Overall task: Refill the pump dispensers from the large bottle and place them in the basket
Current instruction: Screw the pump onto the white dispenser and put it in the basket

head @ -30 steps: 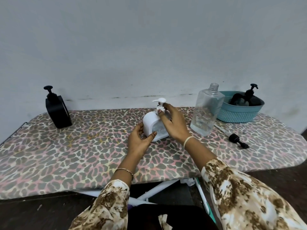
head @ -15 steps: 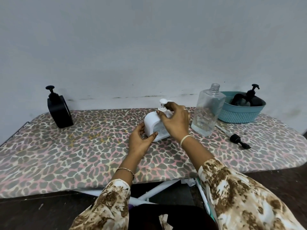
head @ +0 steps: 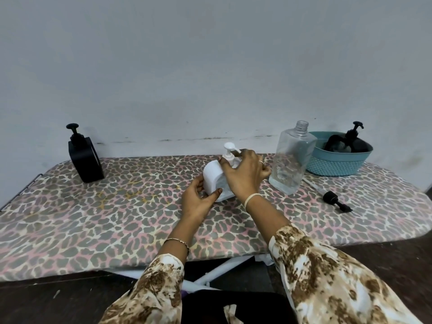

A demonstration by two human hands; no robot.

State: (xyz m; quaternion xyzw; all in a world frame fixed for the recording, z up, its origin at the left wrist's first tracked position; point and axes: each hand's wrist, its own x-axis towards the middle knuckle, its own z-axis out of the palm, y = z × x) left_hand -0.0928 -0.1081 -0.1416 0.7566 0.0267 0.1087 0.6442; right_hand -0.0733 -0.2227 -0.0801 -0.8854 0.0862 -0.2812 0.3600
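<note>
White pump dispenser [head: 211,174] sits just beside large clear bottle [head: 292,160]. Left hand [head: 198,199] grips its base, right hand [head: 245,174] pinches the pump collar. Probably rigid, light and slick; hold the body low.

L hand [head: 198,202] cupped, R hand [head: 246,175] pinching.

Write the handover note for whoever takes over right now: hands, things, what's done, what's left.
The left hand grips the white dispenser low on its body; the right hand holds its pump collar.
The large bottle stands uncapped just right of them, with little liquid in it. A loose black pump lies on the board beyond it.
Done: a black dispenser sits in the teal basket.
Left: finish the white dispenser's pump and basket it. The square black dispenser at the far left is not yet in the basket; its fill level cannot be seen.
</note>
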